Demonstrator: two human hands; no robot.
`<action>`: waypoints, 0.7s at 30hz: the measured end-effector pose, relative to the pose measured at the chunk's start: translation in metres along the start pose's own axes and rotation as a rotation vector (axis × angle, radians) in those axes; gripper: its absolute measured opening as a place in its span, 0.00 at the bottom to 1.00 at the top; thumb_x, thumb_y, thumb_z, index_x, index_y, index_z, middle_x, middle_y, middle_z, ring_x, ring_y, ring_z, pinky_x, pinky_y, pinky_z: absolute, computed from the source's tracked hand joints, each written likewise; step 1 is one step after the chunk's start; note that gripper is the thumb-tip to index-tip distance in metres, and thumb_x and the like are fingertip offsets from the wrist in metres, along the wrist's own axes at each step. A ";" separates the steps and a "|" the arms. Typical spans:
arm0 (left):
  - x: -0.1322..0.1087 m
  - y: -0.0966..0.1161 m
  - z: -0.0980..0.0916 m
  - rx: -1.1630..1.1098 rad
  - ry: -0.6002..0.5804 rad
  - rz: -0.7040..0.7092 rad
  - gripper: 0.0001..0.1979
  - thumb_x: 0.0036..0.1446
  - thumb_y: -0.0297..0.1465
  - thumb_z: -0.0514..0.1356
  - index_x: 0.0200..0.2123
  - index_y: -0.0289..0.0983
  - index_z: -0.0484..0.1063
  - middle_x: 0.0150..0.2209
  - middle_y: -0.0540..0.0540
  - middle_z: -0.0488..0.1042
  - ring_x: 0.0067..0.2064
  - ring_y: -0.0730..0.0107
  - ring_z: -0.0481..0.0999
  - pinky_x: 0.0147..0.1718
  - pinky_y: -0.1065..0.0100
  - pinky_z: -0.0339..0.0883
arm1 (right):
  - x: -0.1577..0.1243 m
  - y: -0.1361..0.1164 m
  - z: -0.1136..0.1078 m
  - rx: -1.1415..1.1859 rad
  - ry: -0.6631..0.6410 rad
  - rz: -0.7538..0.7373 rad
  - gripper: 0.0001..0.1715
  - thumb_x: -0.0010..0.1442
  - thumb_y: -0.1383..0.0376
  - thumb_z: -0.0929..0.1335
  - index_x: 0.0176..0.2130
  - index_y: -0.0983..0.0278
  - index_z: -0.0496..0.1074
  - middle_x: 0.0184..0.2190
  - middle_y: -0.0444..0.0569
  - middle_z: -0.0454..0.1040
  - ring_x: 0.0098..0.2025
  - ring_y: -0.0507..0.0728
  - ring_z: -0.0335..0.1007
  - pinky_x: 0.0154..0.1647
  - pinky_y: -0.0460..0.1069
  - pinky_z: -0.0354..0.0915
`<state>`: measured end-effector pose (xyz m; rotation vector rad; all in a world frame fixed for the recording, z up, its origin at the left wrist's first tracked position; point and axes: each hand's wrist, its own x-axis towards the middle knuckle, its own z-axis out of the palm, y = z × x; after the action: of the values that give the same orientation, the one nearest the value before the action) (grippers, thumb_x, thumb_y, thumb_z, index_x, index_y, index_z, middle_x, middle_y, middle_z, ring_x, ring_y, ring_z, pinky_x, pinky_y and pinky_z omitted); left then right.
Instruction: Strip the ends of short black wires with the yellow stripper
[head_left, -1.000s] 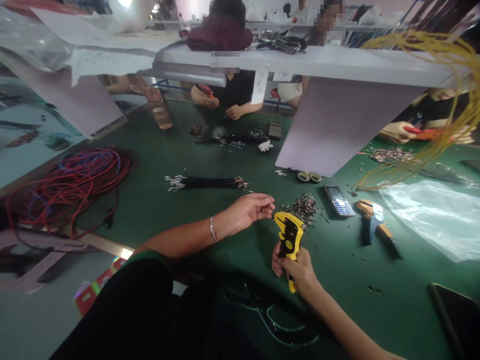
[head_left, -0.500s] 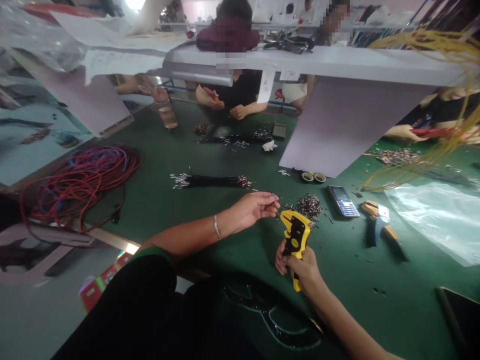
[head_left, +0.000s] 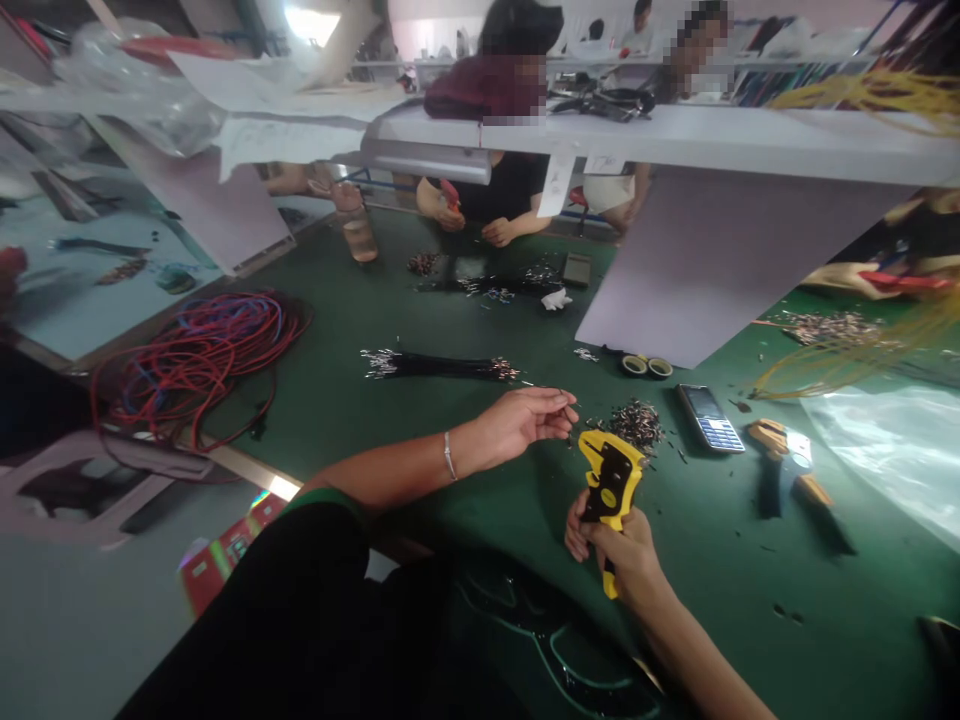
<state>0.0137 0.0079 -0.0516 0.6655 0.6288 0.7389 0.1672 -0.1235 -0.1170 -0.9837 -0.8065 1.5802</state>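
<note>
My right hand (head_left: 626,545) grips the handles of a yellow and black wire stripper (head_left: 611,480), head pointing up and away from me. My left hand (head_left: 525,420) is just to the left of the tool's head, fingers pinched on a thin short wire that I can barely make out. A small heap of cut wire bits (head_left: 636,423) lies just beyond the tool on the green table (head_left: 450,420). A bundle of black wires with bare ends (head_left: 439,366) lies farther out.
A phone (head_left: 709,417) and a second orange stripper (head_left: 787,460) lie to the right, two tape rolls (head_left: 646,365) behind. A red and blue cable coil (head_left: 199,360) sits at the left. Other people work across the table under a white shelf (head_left: 675,130).
The view has shifted a little, so everything sits slightly more to the right. My hands keep the same pose, left fingers pinched beside the stripper's head.
</note>
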 end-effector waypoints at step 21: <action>0.002 0.007 0.003 -0.042 -0.008 -0.023 0.03 0.56 0.24 0.61 0.33 0.30 0.75 0.25 0.46 0.73 0.25 0.76 0.72 0.22 0.74 0.59 | 0.000 -0.009 0.017 0.085 -0.008 0.072 0.08 0.37 0.74 0.67 0.23 0.65 0.68 0.13 0.38 0.66 0.12 0.48 0.58 0.13 0.45 0.59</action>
<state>0.0145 0.0124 -0.0452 0.6209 0.6110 0.7257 0.1554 -0.1213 -0.1013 -0.9549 -0.7101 1.6675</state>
